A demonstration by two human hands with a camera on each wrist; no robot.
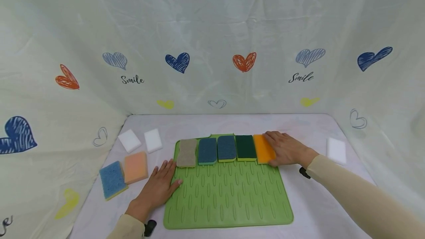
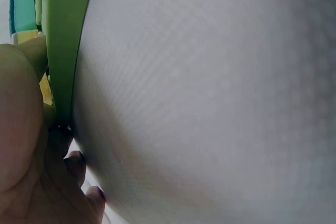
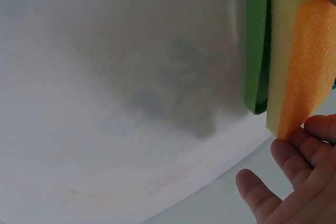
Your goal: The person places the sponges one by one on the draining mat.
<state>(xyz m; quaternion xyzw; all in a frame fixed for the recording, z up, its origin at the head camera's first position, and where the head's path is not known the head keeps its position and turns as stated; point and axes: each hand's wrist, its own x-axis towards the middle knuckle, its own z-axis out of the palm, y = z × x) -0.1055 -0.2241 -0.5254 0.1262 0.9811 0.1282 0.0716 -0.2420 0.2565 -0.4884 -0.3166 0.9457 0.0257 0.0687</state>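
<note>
A green ribbed mat [image 1: 229, 198] lies on the table with a row of sponges along its far edge. From left to right these are a beige sponge [image 1: 187, 153] with wavy sides, two blue sponges [image 1: 207, 150], a dark green sponge [image 1: 246, 146] and an orange sponge [image 1: 263, 148]. My right hand [image 1: 288, 149] holds the orange sponge at the row's right end, thumb at its near end and fingertips at its far end. Flat beside the mat's left edge, my left hand [image 1: 157, 186] rests with fingers extended, its thumb over the mat and fingertips close to the beige sponge.
Left of the mat lie two white sponges [image 1: 130, 141], a peach sponge [image 1: 136, 168] and a blue sponge with a yellow underside [image 1: 113, 180]. Another white sponge [image 1: 336, 151] lies at the far right. A heart-printed curtain [image 1: 212, 80] encloses the back and sides of the table.
</note>
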